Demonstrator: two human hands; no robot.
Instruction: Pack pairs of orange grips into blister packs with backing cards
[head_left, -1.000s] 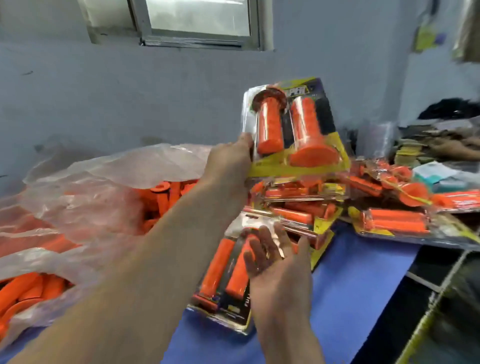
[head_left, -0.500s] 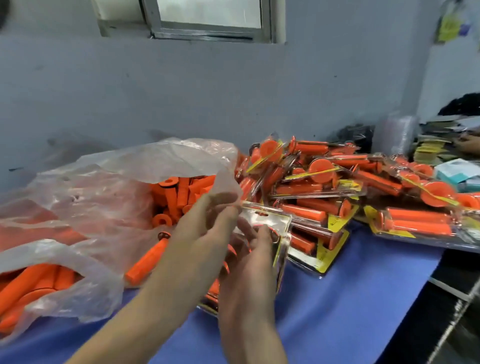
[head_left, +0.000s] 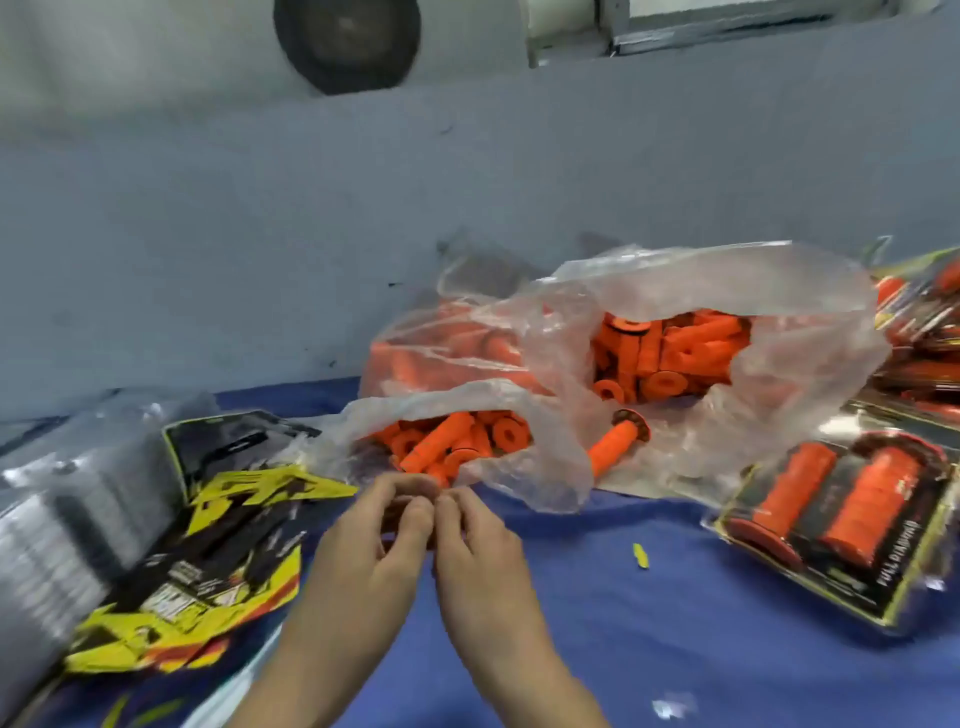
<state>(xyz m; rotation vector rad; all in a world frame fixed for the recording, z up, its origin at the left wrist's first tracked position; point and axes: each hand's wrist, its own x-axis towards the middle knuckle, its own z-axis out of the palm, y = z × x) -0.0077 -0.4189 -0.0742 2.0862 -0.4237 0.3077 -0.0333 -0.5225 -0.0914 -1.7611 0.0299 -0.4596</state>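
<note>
Orange grips (head_left: 675, 353) lay heaped in a clear plastic bag (head_left: 545, 332) at the back of the blue table cover (head_left: 675, 649), pointing every way. Far left stood a blurred stack of clear blister shells (head_left: 62, 530), and just beside it a fanned pile of black-and-yellow backing cards (head_left: 208, 561). At right a filled blister pack (head_left: 841, 525) lay flat, its two grips side by side, long axes running from near-left to far-right, one flange at the near end. The left hand (head_left: 374, 540) and right hand (head_left: 478, 545) met at centre before the bag's mouth, backs up, fingers curled, fingertips touching; whether they pinched anything could not be told. One loose grip (head_left: 618, 441) rested on the bag's plastic, flange toward far-right. A yellow scrap (head_left: 641, 556) lay on the cover. Half a second earlier both hands had held a filled pack; the view had since swung left, bringing the cards into sight.
</note>
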